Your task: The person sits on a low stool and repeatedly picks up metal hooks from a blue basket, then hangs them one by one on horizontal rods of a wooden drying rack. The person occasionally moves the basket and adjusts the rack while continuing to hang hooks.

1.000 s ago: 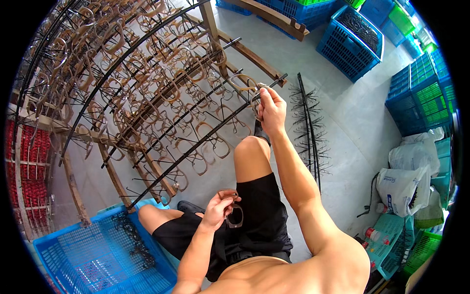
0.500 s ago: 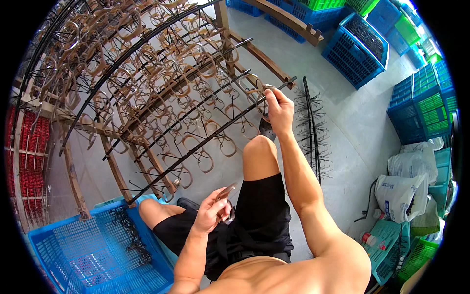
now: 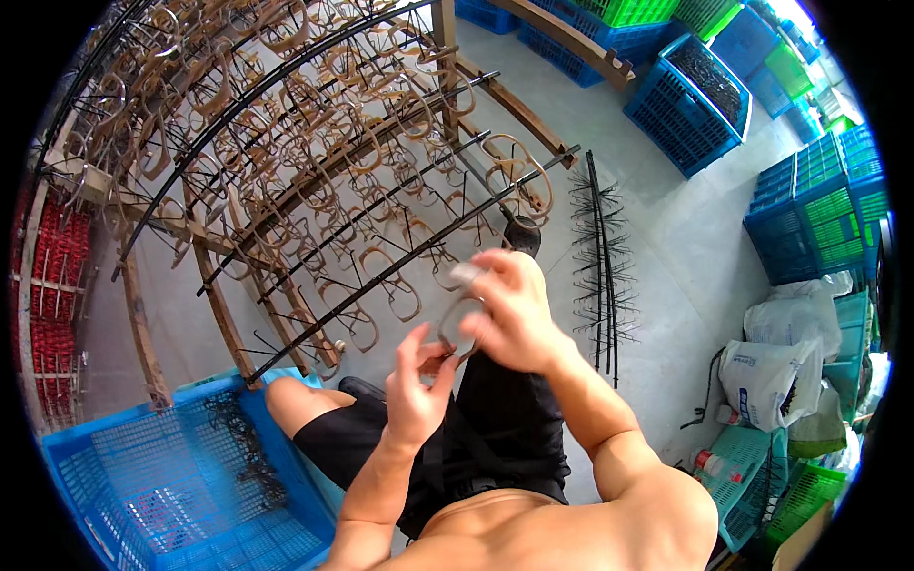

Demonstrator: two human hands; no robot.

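Above my lap, my left hand [image 3: 417,388] pinches the lower part of an eyeglass frame [image 3: 444,330], brown with open rims. My right hand [image 3: 514,309] is beside it, thumb close to the rims. Motion smears its fingers, so whether they grip the frame cannot be told. In front of me a wooden rack [image 3: 214,319] carries black rods with wire prongs, hung with many brown eyeglass frames. The nearest rod [image 3: 409,262] slants across, and one eyeglass frame [image 3: 514,174] hangs close to its right end.
A blue crate [image 3: 171,476] with dark wire pieces stands at my lower left. Bare pronged rods [image 3: 602,257] lie on the floor to the right. Farther right are stacked crates [image 3: 809,209], white sacks [image 3: 771,376] and a teal basket [image 3: 752,476]. Red items on a rack [image 3: 57,305] stand far left.
My right hand has left the rod's right end and come down toward my left hand. An eyeglass frame stays hanging there. My left hand has risen slightly with its eyeglass frame.
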